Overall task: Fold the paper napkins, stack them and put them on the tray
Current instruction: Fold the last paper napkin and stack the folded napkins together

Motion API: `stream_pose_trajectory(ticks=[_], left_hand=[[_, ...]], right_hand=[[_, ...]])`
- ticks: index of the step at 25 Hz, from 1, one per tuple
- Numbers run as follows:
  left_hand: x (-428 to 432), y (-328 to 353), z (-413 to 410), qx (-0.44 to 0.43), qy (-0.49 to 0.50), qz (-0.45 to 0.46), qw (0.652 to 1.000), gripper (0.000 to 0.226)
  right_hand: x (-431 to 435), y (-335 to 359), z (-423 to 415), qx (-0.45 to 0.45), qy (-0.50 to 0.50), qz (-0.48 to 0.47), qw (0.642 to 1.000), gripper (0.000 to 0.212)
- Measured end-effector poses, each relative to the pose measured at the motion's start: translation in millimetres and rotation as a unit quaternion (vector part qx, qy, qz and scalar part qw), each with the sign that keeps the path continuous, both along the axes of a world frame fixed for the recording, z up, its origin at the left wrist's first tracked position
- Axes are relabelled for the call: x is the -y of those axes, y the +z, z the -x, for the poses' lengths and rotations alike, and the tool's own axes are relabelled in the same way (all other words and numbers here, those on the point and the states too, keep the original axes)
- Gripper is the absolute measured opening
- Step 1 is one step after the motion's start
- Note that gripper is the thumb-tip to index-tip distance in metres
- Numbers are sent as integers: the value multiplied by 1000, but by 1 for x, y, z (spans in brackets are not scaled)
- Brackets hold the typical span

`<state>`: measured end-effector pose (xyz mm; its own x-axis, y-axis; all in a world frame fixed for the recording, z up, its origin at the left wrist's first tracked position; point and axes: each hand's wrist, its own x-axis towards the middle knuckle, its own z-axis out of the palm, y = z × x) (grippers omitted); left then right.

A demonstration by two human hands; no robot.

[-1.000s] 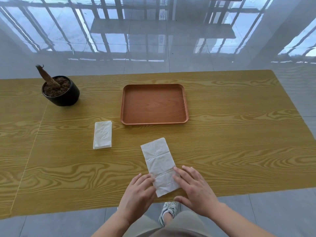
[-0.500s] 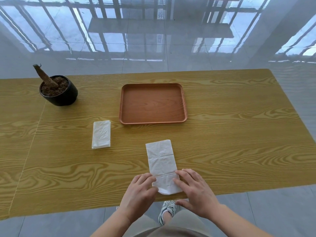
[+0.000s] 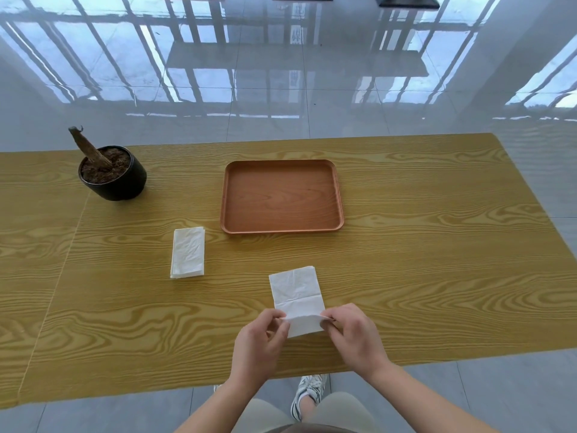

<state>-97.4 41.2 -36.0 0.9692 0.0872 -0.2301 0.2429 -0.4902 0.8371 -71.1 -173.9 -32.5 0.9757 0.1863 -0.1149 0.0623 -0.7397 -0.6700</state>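
A white paper napkin [image 3: 296, 292] lies near the table's front edge, its near end lifted and curled over toward the far end. My left hand [image 3: 260, 345] pinches the near left corner and my right hand [image 3: 354, 335] pinches the near right corner. A second napkin [image 3: 188, 252], folded into a narrow rectangle, lies flat to the left, apart from both hands. The brown wooden tray [image 3: 282, 228] sits beyond the napkins at the table's middle, with nothing on it.
A black pot [image 3: 125, 185] of soil with a brown stump stands at the back left of the yellow wooden table [image 3: 437, 260]. The table's front edge runs just below my hands. Glossy tiled floor surrounds the table.
Both hands went from pressing the napkin's near end flat to pinching its corners and lifting that end up and forward. The napkin turned a little straighter.
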Motion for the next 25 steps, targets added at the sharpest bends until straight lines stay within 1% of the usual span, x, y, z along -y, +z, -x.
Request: stream_pose_trajectory(ticks=[2, 4, 8, 10, 12, 13, 14, 16, 17, 19, 21, 23, 25], left_hand=[[-1, -2, -6, -17, 32, 29, 999, 18], [-2, -5, -11, -17, 45, 28, 998, 22], [0, -11, -22, -38, 112, 26, 993, 23], [0, -14, -22, -26, 107, 0, 994, 21], [-1, -15, -17, 9, 65, -71, 995, 25], [-2, -15, -13, 46, 27, -121, 991, 28], [-3, -16, -9, 98, -26, -173, 980, 30], [-4, -21, -1, 191, -159, -264, 932, 36], [-5, -23, 3, 203, -221, -293, 908, 43], [-8, -29, 8, 191, -298, -332, 875, 61], [-15, -36, 11, 170, -332, -366, 853, 75], [-20, -40, 14, 148, -346, -388, 841, 84], [-24, -42, 16, 139, -350, -395, 838, 86]], right_hand=[[-5, 0, -10, -19, -14, 0, 1000, 7], [-8, -2, -17, -42, -29, -1, 999, 6], [-12, -6, -28, -62, -43, 3, 997, 26], [-12, -6, -30, -56, -46, -7, 997, 35], [-7, -6, -30, -23, -42, 2, 999, 40], [-4, -6, -27, 8, -31, 15, 999, 40], [-1, -6, -24, 46, -7, 32, 998, 38], [4, -10, -13, 123, 77, 74, 987, 35], [5, -14, -6, 149, 123, 100, 976, 35], [8, -23, 8, 162, 193, 158, 955, 42], [13, -31, 16, 137, 224, 214, 941, 52], [19, -34, 18, 109, 244, 259, 928, 64], [22, -35, 19, 101, 262, 285, 916, 74]])
